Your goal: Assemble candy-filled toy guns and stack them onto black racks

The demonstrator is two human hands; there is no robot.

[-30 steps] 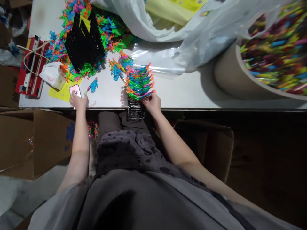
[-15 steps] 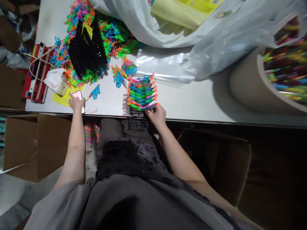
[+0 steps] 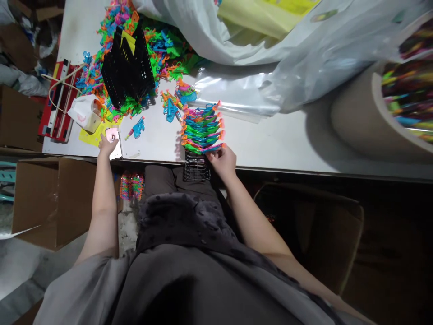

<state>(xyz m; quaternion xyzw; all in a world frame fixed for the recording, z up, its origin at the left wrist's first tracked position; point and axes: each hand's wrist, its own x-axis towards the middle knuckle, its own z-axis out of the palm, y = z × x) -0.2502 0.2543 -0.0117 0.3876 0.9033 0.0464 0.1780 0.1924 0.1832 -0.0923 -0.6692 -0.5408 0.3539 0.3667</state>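
My left hand (image 3: 107,147) rests at the lower left of a phone (image 3: 115,143) with a lit screen, its thumb and fingers apart. My right hand (image 3: 223,163) is closed, pinching the nearest toy gun in a row of colourful plastic toy guns (image 3: 202,128). Orange tips line both sides of that row. Below it, a black wire rack (image 3: 196,166) juts past the table edge over my lap. A single blue toy gun (image 3: 138,128) lies between the phone and the row. The fingertips of my right hand are partly hidden.
A black slotted basket (image 3: 128,67) stands amid a heap of toy guns (image 3: 165,45). Clear plastic bags (image 3: 233,90) lie behind the row. A red sealer (image 3: 59,104) sits at left, a large tub (image 3: 358,117) at right. An open carton (image 3: 54,203) stands below.
My left hand has shifted slightly left and down across the phone, uncovering more of its screen. My right hand stays at the row's front end. The whole view has shifted a little.
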